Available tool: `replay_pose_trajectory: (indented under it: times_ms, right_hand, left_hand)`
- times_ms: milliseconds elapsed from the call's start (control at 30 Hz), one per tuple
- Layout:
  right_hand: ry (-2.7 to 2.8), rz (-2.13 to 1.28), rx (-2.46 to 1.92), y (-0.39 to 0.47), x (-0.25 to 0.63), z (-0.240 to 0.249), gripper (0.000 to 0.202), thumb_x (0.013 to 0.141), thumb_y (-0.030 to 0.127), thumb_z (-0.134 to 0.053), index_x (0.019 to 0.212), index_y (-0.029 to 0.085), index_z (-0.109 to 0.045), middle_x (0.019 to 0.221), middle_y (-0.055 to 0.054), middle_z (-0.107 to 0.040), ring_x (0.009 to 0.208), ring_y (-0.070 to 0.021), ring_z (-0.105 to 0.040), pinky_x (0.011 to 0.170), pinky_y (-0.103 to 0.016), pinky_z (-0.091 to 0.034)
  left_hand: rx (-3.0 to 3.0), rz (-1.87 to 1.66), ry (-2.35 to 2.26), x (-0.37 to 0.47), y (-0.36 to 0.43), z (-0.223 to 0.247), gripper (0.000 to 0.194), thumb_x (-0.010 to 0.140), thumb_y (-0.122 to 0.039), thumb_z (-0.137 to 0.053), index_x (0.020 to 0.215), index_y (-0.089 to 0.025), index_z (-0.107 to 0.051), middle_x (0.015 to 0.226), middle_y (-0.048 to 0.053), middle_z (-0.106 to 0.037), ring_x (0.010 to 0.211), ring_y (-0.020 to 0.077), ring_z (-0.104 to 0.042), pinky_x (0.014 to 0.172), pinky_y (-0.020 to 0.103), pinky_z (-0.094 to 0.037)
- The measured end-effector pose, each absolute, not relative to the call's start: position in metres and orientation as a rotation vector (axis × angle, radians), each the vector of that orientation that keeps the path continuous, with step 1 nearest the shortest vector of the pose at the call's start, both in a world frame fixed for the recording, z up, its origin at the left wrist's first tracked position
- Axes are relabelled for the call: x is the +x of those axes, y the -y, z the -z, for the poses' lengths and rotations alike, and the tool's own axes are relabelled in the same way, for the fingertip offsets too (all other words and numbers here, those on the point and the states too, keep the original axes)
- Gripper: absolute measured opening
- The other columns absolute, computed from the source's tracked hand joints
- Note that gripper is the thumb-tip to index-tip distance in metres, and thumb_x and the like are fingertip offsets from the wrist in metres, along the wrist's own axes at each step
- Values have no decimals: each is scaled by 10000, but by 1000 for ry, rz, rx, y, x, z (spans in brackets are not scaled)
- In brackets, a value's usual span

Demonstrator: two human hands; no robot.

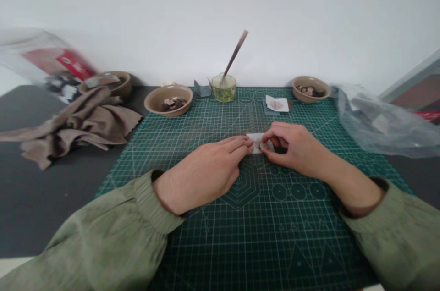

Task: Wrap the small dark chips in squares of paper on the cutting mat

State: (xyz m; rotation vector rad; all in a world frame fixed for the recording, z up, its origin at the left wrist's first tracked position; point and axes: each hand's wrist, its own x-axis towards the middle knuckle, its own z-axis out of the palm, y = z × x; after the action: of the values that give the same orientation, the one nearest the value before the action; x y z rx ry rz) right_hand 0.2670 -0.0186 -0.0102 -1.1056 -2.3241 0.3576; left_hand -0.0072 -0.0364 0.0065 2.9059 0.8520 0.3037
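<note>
A small white sheet of paper [255,137] with a brownish smudge lies on the green cutting mat [237,236]. The fingertips of my left hand [209,169] are together and press the sheet's left edge against the mat; its thumb is mostly hidden. My right hand [297,149] is closed in a pinch over the right part of the sheet. Between its thumb and fingers is a small brownish piece [261,145], touching the paper. The fingers cover much of this piece, so its shape is hard to make out.
Two tan bowls [151,102] [298,94] hold small dark-edged pieces. Between them stands a yellow-green cup [224,94] with a thin stick bundle [235,52]. Folded papers [277,104] lie behind my right hand. A brown cloth [89,121] lies left, a clear plastic bag [374,121] right.
</note>
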Motion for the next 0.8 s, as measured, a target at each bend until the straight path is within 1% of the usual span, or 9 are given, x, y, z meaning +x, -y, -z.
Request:
replay_pose_trajectory:
  times_ms: [133, 300, 433, 567, 667, 800]
  right_hand:
    - [2300, -267, -1152, 16, 267, 10, 73, 914, 190, -779, 962, 188, -724, 790, 9, -598, 704, -164, -563, 667, -307, -406]
    - [2319, -360, -1117, 17, 265, 10, 72, 929, 198, -772, 989, 194, -732, 806, 9, -607, 704, -159, -563, 658, -299, -413]
    - [2291, -299, -1158, 17, 264, 9, 70, 922, 206, -784, 955, 193, -723, 782, 13, -593, 688, -157, -546, 651, -302, -398]
    - [2299, -374, -1131, 18, 263, 10, 65, 921, 188, -773, 965, 191, -725, 811, 7, -612, 710, -159, -567, 669, -299, -422]
    - [2292, -346, -1173, 18, 265, 10, 68, 924, 202, -784, 970, 186, -737, 785, 16, -591, 681, -153, -544, 647, -300, -399]
    - [2294, -337, -1148, 17, 263, 11, 66, 917, 173, -768, 973, 188, -736, 798, 12, -603, 688, -154, -547, 651, -298, -399]
  left_hand:
    - [2896, -310, -835, -6, 36, -6, 508, 1051, -97, -526, 1554, -115, -596, 1664, 148, -595, 1542, 259, -591, 1324, 437, -489]
    - [2880, -318, -842, -6, 36, -7, 501, 1048, -97, -521, 1542, -119, -604, 1656, 153, -601, 1532, 261, -603, 1314, 438, -500]
    - [2883, -332, -840, -6, 36, -7, 511, 1048, -96, -523, 1553, -127, -593, 1668, 153, -591, 1550, 258, -586, 1319, 435, -493]
    - [2866, -334, -853, -7, 37, -7, 507, 1049, -95, -517, 1547, -144, -599, 1683, 140, -578, 1546, 257, -589, 1310, 441, -506]
    - [2855, -305, -854, -7, 37, -7, 508, 1053, -100, -520, 1555, -126, -595, 1650, 144, -607, 1531, 261, -602, 1309, 442, -509]
    - [2856, -315, -855, -7, 37, -8, 506, 1051, -90, -527, 1551, -123, -599, 1662, 148, -593, 1557, 252, -577, 1326, 427, -489]
